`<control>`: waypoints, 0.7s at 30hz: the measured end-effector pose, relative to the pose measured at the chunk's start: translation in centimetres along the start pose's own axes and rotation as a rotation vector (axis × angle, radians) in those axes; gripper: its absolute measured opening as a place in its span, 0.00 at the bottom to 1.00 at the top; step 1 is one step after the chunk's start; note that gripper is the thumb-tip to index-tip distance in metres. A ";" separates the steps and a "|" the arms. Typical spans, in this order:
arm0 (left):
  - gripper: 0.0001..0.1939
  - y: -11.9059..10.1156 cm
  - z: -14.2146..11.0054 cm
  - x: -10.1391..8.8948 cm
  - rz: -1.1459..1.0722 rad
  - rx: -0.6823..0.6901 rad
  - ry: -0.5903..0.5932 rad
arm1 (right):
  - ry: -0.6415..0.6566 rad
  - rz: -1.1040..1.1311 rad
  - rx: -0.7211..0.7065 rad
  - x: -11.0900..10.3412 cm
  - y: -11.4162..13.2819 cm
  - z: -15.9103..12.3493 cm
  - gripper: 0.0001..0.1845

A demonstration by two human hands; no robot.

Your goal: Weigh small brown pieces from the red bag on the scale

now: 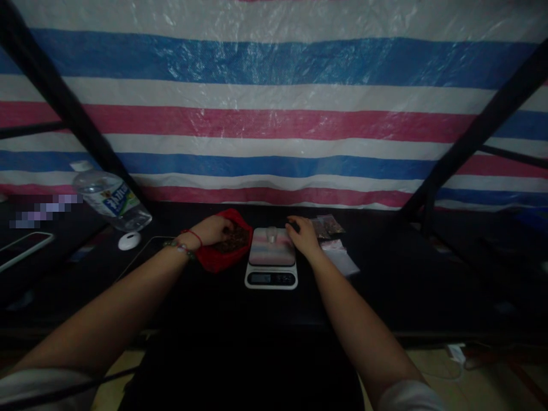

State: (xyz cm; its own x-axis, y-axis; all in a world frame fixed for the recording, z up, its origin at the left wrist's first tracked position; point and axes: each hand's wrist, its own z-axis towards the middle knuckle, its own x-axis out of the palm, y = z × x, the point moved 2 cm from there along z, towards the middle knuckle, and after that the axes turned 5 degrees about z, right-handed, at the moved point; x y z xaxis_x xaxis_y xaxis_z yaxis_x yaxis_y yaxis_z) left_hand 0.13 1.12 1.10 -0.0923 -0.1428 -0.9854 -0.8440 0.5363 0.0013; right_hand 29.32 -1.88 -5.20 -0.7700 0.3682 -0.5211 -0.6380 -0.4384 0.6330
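Observation:
My left hand (213, 230) reaches into a red bag (213, 260) that holds brown dried bits (238, 238). Its fingers curl together at the bits, and whatever they grip is too small to make out. Right of the bag, a white kitchen scale (271, 254) lies flat with its display towards me. A small clear cup (272, 234) stands on the scale's plate. My right hand (302, 235) rests at the scale's right edge, its thumb and forefinger apart around a dark gap. Past it lie small clear bags of brown bits (331, 224) and flat clear plastic bags (342, 260).
A large clear water bottle (112, 197) leans at the left, with a white rounded object (129, 241) beside it. A phone (26, 249) lies at the far left of the black table (411, 274). Dark slanted frame bars (479, 131) flank a striped plastic sheet (274, 125) behind.

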 end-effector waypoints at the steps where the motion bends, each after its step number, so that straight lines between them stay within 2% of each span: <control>1: 0.14 -0.1 -0.1 -0.2 0.001 0.004 0.007 | 0.003 0.006 0.023 0.2 -0.4 0.1 0.13; 7: 0.16 -0.4 -0.2 -1.1 0.009 0.001 0.001 | 0.023 0.006 0.134 1.1 -2.2 0.6 0.12; 13: 0.15 -0.7 -0.1 -1.2 -0.009 0.013 0.039 | 0.035 -0.012 0.141 1.4 -2.4 0.8 0.11; 18: 0.14 -0.6 0.3 -1.0 0.001 0.032 0.008 | 0.058 -0.008 0.144 1.5 -2.5 0.9 0.12; 21: 0.14 -0.9 0.3 -1.6 0.001 0.065 -0.016 | 0.056 0.003 0.137 1.6 -2.5 0.9 0.12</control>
State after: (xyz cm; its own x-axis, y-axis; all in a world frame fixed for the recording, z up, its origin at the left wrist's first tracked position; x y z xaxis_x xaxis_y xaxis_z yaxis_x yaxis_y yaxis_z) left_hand 1.26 1.13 2.63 -0.0840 -0.1296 -0.9880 -0.8076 0.5897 -0.0086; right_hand 29.75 0.56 -7.09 -0.7731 0.3188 -0.5483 -0.6325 -0.3223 0.7043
